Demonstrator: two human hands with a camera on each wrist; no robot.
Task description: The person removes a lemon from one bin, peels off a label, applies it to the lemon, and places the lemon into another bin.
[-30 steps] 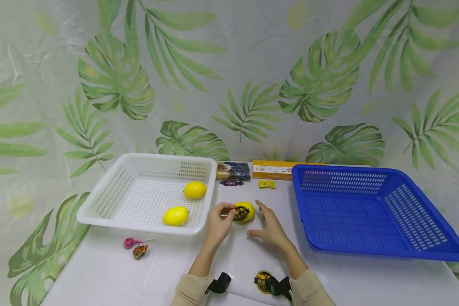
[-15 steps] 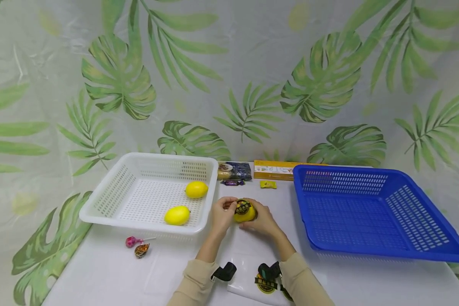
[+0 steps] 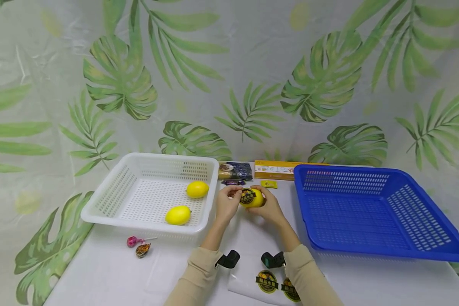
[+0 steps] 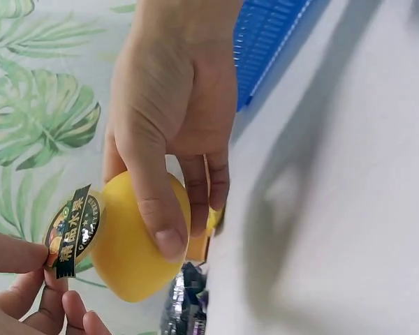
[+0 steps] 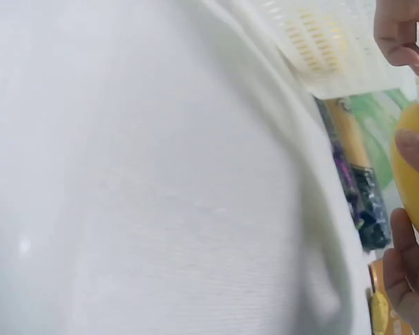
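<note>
My left hand pinches the edge of a round black-and-gold sticker between thumb and fingertips. A yellow lemon is gripped in my right hand, thumb on one side and fingers on the other. In the left wrist view the sticker stands at the lemon's side and overlaps its edge; its lettering faces that camera. Seen from the head, both hands are raised together over the middle of the table. Between the forearms lies a white sheet bearing more round stickers.
On the left a white basket holds two lemons. A blue basket stands on the right. Behind the hands are an orange box, a dark packet and a yellow-wrapped candy. A pink lollipop lies front left.
My right hand has closed round the lemon, and it has been raised from the table toward the back. The left hand has moved along with it, holding the sticker against its side.
</note>
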